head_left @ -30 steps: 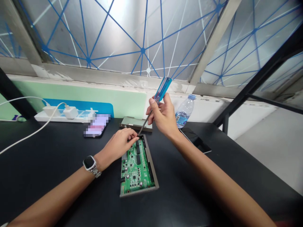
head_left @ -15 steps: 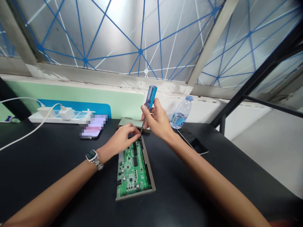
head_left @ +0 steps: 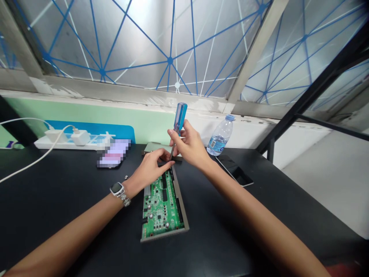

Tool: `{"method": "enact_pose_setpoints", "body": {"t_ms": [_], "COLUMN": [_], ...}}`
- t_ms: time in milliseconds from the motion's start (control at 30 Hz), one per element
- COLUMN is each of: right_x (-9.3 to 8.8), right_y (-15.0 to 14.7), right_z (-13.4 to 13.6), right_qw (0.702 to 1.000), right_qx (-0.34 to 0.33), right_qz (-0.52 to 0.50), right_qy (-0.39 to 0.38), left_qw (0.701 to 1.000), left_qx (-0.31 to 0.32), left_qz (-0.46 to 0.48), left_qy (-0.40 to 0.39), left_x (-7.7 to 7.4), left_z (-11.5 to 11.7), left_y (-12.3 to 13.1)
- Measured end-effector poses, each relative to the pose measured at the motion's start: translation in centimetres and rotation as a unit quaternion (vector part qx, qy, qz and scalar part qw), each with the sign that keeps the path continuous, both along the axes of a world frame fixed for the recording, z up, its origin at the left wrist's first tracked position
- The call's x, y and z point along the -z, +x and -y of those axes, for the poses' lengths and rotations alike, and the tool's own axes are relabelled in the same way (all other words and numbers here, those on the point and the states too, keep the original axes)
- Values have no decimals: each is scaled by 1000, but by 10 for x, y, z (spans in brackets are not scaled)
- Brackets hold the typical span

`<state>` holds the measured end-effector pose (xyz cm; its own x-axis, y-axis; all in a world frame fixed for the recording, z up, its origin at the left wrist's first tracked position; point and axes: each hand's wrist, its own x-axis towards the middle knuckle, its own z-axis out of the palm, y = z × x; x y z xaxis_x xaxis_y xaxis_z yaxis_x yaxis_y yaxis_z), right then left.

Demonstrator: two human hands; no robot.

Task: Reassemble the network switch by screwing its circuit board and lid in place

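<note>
A screwdriver [head_left: 180, 115] with a blue and clear handle stands nearly upright, tilted slightly, in my right hand [head_left: 191, 144]. Its shaft points down at the far end of a green circuit board [head_left: 161, 215], which lies in a grey metal frame [head_left: 182, 204]. My left hand [head_left: 150, 167] is at that far end, thumb and fingers curled close around the screwdriver's tip. What its fingertips pinch, if anything, is hidden. Behind the hands lies a flat grey metal piece [head_left: 148, 148], partly covered. Tiny shiny pieces, perhaps screws [head_left: 126, 177], lie beside my left wrist.
A phone [head_left: 115, 153] with a lit screen lies at the back left, by a white power strip [head_left: 57, 143] with plugs and cables. To the right stand a water bottle [head_left: 220, 136] and a dark flat device [head_left: 235, 171]. The black table [head_left: 219, 231] meets the wall below the windows.
The screwdriver and my right hand have shifted slightly left. My left wrist has moved a little right and up, uncovering the tiny shiny pieces. The circuit board stays about where it was.
</note>
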<state>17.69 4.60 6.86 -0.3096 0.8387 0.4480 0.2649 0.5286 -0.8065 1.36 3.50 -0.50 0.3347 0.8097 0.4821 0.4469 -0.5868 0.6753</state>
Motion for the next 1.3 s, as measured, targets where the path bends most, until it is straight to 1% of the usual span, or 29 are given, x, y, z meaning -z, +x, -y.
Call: {"method": "enact_pose_setpoints", "body": {"t_ms": [200,300,367,467,567,700,833,967,1100,1300], "right_x": [1,-2,-5,-8,-9,-11,-14,-12,-8,-6], "right_y": [2,6,11,18,23,25,25,24,23,23], "right_z": [-6,-8,-9,-11,-13,-13,-12,-12,-14,-14], "right_qw": [1000,997,990,973,966,965,966,971,979,984], "right_qx": [-14,-48,-87,-144,-169,-178,-178,-152,-126,-109], "right_qz": [-10,7,35,65,70,69,65,77,78,78], "right_qy": [-20,-59,-103,-167,-184,-178,-177,-165,-139,-121], "left_qw": [994,991,990,990,991,992,993,989,986,986], "left_qx": [-4,0,3,23,42,50,65,66,32,-20], "left_qz": [98,125,131,123,105,88,72,110,151,153], "left_qy": [-36,-52,-53,-59,-75,-79,-72,-79,-62,-57], "left_x": [3,6,6,7,8,10,7,5,6,9], "left_z": [-4,-2,0,2,2,0,2,4,2,2], "left_y": [8,8,6,4,2,0,0,4,8,10]}}
